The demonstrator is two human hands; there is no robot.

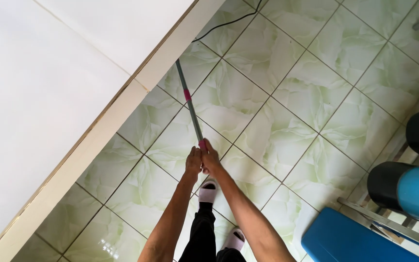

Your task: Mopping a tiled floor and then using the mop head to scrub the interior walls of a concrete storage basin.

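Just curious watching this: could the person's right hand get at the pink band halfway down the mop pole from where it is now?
Probably yes. The right hand grips the pole at its top, beside the left hand. Nothing covers the pink band, so it could slide down the bare shaft.

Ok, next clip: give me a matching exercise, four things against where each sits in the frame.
Things:
1. thin grey metal pole with pink bands
2. black cable
3. blue padded bench
4. white slip-on sandals

Places:
A. bottom right corner
B. top of frame, on the tiles by the white wall
C. gripped by both hands at centre
D. below the hands, on the person's feet

Pairs: 1-C, 2-B, 3-A, 4-D. The left hand and right hand close together on the pole's near end.
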